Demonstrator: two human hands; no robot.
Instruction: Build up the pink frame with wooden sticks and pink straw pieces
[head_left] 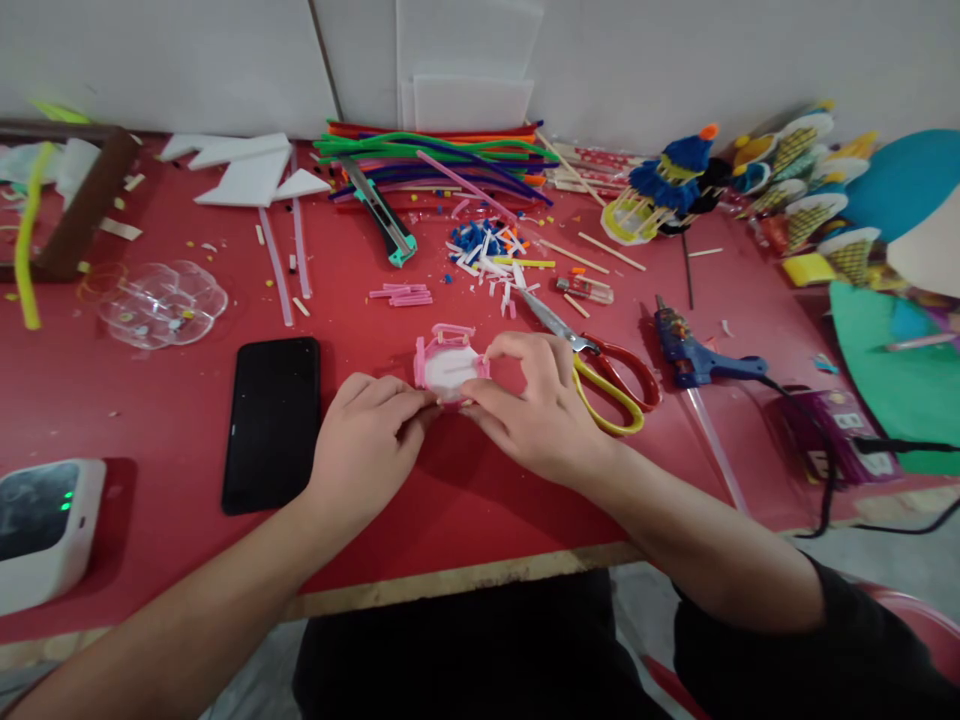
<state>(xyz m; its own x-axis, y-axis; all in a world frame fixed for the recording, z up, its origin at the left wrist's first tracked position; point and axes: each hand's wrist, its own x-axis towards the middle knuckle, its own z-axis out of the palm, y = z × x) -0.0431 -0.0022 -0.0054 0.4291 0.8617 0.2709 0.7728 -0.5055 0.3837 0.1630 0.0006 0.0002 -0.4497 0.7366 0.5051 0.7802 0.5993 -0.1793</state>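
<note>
A small white piece edged with pink strips, a little craft base (448, 368), lies on the red table between my two hands. My left hand (373, 432) is closed at its near left edge, thumb and forefinger pressed together there. My right hand (541, 405) curls over its right side, with fingertips on the pink edging. What exactly sits between the fingertips is too small to tell. Just beyond the base lie several cut pink pieces (402, 294). Scissors (611, 375) with red and yellow handles rest to the right of my right hand.
Left of my left hand lies a black phone (271, 425); a white device (49, 530) stands farther left. A glue gun (694, 350) with its cord is at the right. Toward the back are a cutter knife (379, 215), pipe cleaners (442, 160), foam scraps (487, 248) and a blue-topped figure (667, 185).
</note>
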